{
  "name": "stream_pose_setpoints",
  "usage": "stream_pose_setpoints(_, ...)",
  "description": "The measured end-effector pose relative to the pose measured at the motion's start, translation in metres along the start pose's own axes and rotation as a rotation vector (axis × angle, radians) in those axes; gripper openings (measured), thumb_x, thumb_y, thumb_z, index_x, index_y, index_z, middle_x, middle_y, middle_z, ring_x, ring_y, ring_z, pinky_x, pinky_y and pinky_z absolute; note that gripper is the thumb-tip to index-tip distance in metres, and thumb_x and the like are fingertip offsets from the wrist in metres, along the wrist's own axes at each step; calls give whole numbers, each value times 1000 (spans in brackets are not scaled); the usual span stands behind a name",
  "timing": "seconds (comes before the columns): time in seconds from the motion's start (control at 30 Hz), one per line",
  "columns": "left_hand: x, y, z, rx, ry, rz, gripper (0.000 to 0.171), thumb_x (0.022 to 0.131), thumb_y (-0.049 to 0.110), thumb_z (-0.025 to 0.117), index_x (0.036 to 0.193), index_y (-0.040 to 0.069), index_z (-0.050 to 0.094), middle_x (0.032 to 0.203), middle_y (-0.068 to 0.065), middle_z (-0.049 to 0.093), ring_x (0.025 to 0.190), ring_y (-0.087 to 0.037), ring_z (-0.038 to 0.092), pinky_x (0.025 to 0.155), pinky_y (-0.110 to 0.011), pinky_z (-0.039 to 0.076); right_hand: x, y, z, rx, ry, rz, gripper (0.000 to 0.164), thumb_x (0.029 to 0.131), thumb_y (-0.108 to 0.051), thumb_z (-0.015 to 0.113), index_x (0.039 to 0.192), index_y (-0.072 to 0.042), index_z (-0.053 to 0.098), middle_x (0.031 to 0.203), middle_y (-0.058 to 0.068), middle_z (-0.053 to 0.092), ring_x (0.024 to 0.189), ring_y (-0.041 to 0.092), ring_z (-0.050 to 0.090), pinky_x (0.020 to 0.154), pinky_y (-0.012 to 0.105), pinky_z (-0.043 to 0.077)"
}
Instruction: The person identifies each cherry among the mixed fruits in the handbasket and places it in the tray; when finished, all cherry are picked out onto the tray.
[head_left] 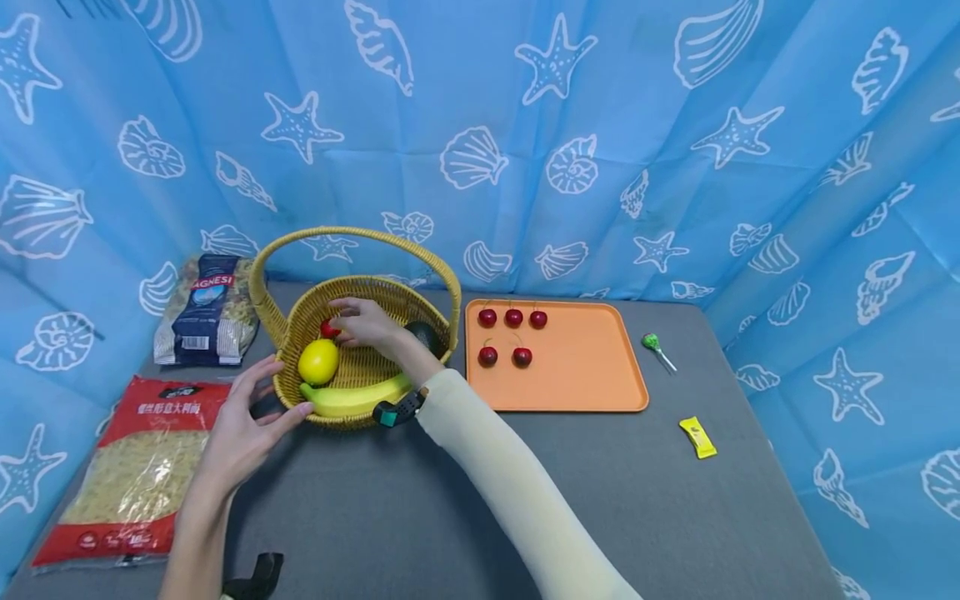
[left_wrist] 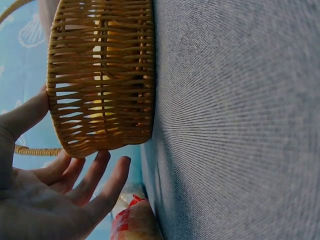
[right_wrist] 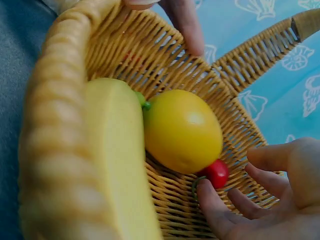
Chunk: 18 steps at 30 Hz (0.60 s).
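Note:
A wicker basket (head_left: pixel 362 289) with a tall handle holds a yellow lemon (head_left: pixel 318 362), a banana (head_left: pixel 358 397), a dark avocado (head_left: pixel 424 337) and a red cherry (right_wrist: pixel 217 173). My left hand (head_left: pixel 243 425) holds the basket's left end, thumb at the rim and fingers against the outer side. Inside the basket, my right hand (head_left: pixel 367 323) is at the cherry. One fingertip meets the cherry's stem, or nearly so, and the other fingers are spread apart from the fruit, as the right wrist view shows. Part of the cherry is hidden behind the lemon.
An orange tray (head_left: pixel 577 358) with several cherries (head_left: pixel 513 317) lies right of the basket. Beyond it are a green lollipop (head_left: pixel 652 342) and a yellow wrapped candy (head_left: pixel 698 437). Two pasta bags, one blue-labelled (head_left: pixel 206 308) and one red (head_left: pixel 138 467), lie at left. A blue curtain (head_left: pixel 480 125) hangs behind.

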<state>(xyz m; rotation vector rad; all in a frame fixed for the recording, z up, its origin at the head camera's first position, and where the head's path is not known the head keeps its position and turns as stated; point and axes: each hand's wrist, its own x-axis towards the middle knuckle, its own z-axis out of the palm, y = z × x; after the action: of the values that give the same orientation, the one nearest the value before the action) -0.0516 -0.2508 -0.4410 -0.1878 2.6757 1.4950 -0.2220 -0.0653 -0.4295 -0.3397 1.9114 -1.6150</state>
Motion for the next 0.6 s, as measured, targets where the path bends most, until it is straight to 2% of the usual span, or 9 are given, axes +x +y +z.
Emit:
stream_pose_setpoints(0.17, -1, 1, 0, 3, 13, 5, 88, 101, 38, 79, 168, 6, 32, 180, -24, 19, 152, -57, 39, 113, -70, 55, 3, 5, 7, 22, -18, 19, 48, 116, -12, 47, 164, -10, 46, 165, 20, 51, 142, 40, 62, 123, 49, 55)
stream_pose_setpoints(0.43, -1, 2, -1, -7, 7, 1, 90, 101, 38, 79, 169, 6, 29, 180, -24, 16, 153, -58, 38, 114, -70, 54, 3, 6, 10, 17, -62, 22, 49, 116, -6, 39, 165, -8, 46, 173, 13, 44, 150, 35, 55, 127, 44, 51)
stream_pose_setpoints(0.53, -1, 1, -1, -10, 4, 4, 90, 101, 38, 79, 169, 6, 29, 180, -24, 16, 153, -58, 38, 114, -70, 54, 2, 7, 10, -14, -61, 18, 49, 116, -5, 37, 164, -8, 47, 172, 12, 45, 146, 33, 58, 126, 44, 52)
stream_pose_setpoints(0.6, -1, 1, -1, -13, 2, 7, 90, 101, 38, 79, 169, 6, 29, 180, -24, 16, 153, -58, 38, 114, -70, 54, 1, 8, 9, -50, -53, 10, 48, 116, -5, 37, 163, -8, 48, 170, 13, 47, 135, 31, 63, 125, 46, 53)
